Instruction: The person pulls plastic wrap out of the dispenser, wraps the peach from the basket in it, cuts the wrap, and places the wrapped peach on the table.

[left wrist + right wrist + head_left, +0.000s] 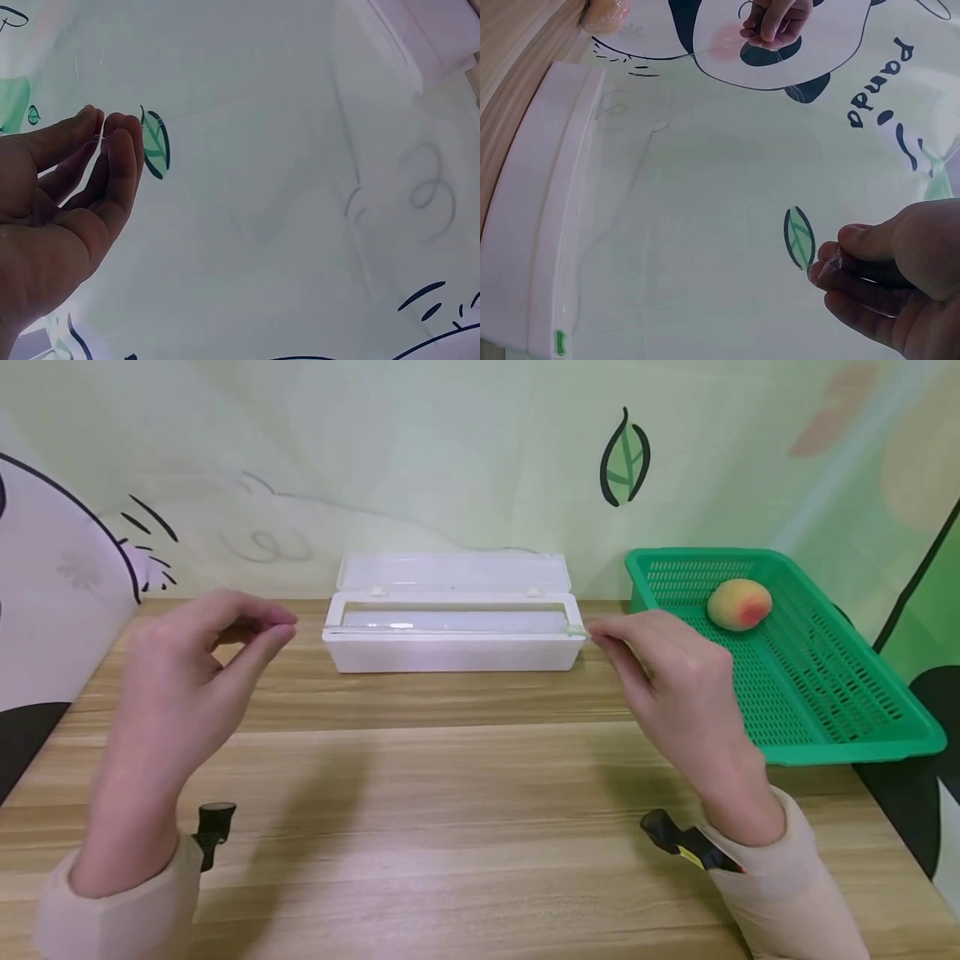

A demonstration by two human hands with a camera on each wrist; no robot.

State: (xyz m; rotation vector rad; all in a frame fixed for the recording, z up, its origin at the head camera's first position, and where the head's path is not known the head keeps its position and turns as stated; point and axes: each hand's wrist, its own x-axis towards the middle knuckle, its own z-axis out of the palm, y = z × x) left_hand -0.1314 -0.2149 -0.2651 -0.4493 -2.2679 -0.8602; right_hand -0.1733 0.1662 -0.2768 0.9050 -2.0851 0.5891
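Observation:
My left hand is raised to the left of a white plastic-wrap dispenser box, thumb and fingertips pinching a thin edge of clear film. At the box's right end, my right hand pinches the film too; a crumpled bit of clear plastic wrap shows between its fingertips. Most of the sheet is too transparent to trace. The box's clear lid stands raised at the back, with a pale roll inside. A small green piece sits at the box's end.
On the right stands a green basket holding a peach. A shiny, peach-coloured round thing lies beyond the box's far end in the right wrist view. Behind the wooden table hangs a printed cloth.

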